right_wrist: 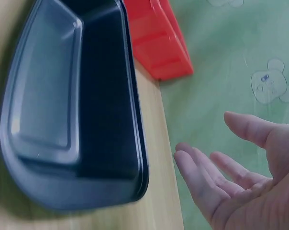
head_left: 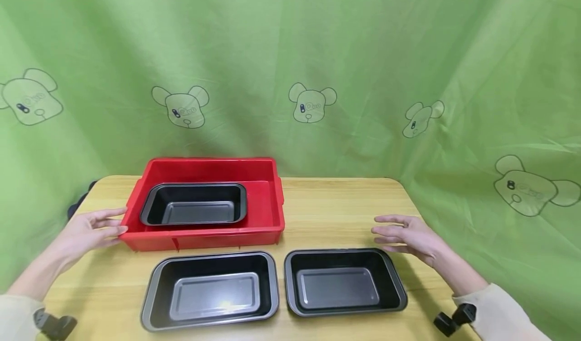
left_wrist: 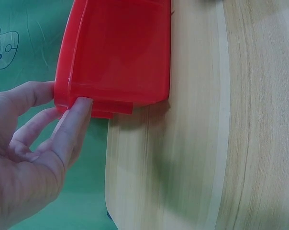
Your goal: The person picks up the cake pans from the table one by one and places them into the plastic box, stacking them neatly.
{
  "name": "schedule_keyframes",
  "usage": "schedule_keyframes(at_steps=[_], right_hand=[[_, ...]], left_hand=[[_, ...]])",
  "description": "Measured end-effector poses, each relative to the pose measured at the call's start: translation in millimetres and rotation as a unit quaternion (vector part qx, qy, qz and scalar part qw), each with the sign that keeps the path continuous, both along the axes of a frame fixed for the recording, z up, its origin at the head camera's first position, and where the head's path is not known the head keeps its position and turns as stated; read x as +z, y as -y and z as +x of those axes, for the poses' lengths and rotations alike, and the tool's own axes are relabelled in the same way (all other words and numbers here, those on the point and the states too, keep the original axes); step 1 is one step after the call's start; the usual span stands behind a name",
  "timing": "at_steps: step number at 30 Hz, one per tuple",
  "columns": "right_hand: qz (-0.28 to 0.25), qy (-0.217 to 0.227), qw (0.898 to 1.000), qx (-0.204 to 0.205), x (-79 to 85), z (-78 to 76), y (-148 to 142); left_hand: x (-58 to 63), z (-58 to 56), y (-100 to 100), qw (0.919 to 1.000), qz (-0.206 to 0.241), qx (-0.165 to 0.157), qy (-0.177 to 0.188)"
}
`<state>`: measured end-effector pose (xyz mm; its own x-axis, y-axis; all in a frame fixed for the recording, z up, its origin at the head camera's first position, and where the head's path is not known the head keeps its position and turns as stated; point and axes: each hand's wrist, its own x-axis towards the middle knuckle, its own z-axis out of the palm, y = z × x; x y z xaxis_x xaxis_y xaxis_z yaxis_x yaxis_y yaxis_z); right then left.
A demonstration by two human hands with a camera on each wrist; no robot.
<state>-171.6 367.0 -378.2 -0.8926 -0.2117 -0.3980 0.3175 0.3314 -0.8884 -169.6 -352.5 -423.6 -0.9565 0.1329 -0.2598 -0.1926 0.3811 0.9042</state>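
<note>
My left hand (head_left: pixel 93 232) is at the left end of a red plastic tray (head_left: pixel 268 205), its fairly straight fingertips on the outer rim. The left wrist view shows those fingers (left_wrist: pixel 75 122) spread at the corner of the rim. Inside the tray, toward its left side, sits a dark metal loaf pan (head_left: pixel 195 212). Two more dark loaf pans, a left one (head_left: pixel 215 295) and a right one (head_left: pixel 338 288), stand upright side by side in front of it. My right hand (head_left: pixel 406 235), holding nothing, hovers beyond the right pan's far right corner, fingers extended and apart.
Everything stands on a light wooden table (head_left: pixel 336 205) with rounded corners. A green curtain (head_left: pixel 254 68) printed with animal heads hangs behind it and along both sides. A dark object (head_left: pixel 81 200) shows behind the table's left edge.
</note>
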Motion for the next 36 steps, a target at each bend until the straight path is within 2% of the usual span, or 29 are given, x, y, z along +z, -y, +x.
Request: schedule_keyframes(at_steps=[8, 16, 25, 36], right_hand=[[0.034, 0.005, 0.999, -0.015, -10.5, 8.9, -25.4], [0.031, 0.029, 0.999, -0.01, -35.8, 17.2, -43.2], [0.002, 0.048, 0.999, -0.011, -58.4, 28.6, -45.0], [0.003, 0.062, 0.998, -0.015, -66.7, 34.3, -36.3]], left_hand=[[0.6, -1.4, -0.2, 1.0, -0.003, 0.002, -0.001], [0.4, -1.9, -0.1, 1.0, 0.002, 0.003, 0.005], [2.1, -1.5, -0.3, 1.0, 0.001, 0.002, 0.006], [0.2, -0.1, -0.8, 1.0, -0.002, -0.002, -0.002]])
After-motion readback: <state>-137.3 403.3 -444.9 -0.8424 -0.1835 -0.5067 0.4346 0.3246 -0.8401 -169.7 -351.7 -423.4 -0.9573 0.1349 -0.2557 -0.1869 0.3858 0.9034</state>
